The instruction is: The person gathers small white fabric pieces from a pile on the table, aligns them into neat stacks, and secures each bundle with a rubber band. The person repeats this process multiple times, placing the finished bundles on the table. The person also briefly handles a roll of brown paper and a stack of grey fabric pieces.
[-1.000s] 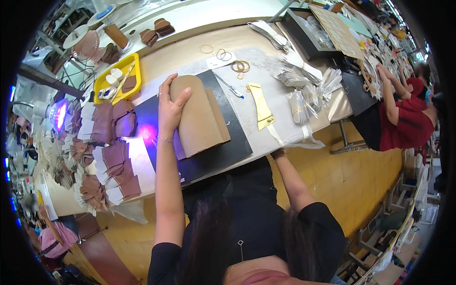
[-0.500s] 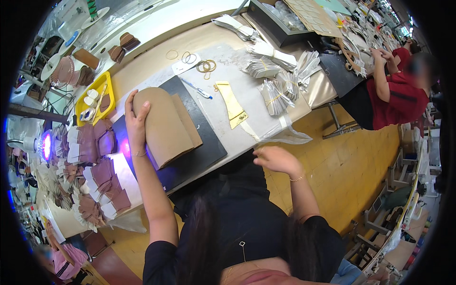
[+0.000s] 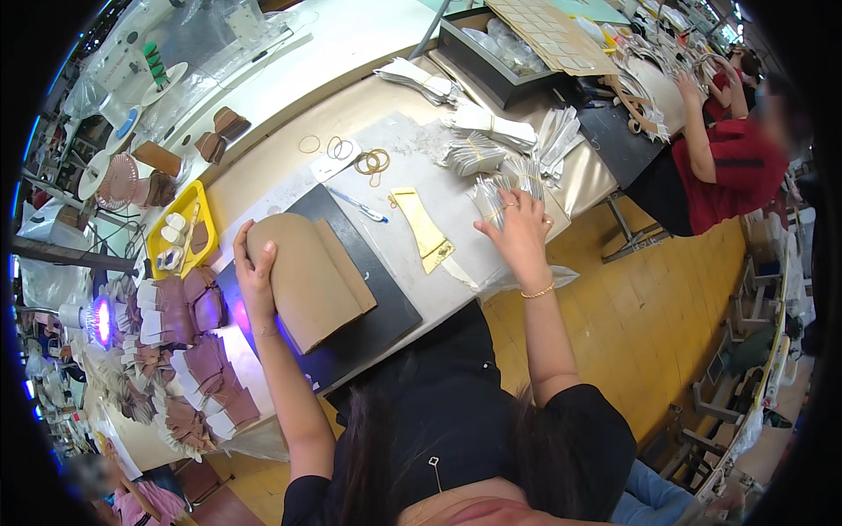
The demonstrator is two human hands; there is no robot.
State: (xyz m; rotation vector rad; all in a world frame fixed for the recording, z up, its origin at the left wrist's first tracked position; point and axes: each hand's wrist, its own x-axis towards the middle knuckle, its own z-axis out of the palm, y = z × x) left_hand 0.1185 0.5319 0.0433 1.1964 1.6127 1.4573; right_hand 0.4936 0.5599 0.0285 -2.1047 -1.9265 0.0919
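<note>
My left hand (image 3: 255, 285) grips the left edge of a brown, round-topped cardboard form (image 3: 309, 285), its thumb lying on the top face. The form rests on a black board (image 3: 392, 309) at the table's near edge. My right hand (image 3: 524, 244) reaches over the nearest bundle of white strips (image 3: 485, 198), fingers spread and fingertips at the bundle; whether they grip it I cannot tell. Between my hands lies a yellow strip (image 3: 416, 226) with flared ends. A blue and white pen (image 3: 357, 205) is just beyond the black board.
More white strip bundles (image 3: 491, 123) lie at the far right, near a black box (image 3: 500, 66). Rubber bands (image 3: 373, 162) sit farther back. At left are a yellow tray (image 3: 209, 210), brown leather pieces (image 3: 178, 307) and a lit lamp (image 3: 101, 320). A person in red (image 3: 741, 167) works at right.
My right hand has moved from over the floor by the table edge forward onto the white strip bundle, its fingers spreading. My left hand keeps its hold on the cardboard form. The view has shifted slightly.
</note>
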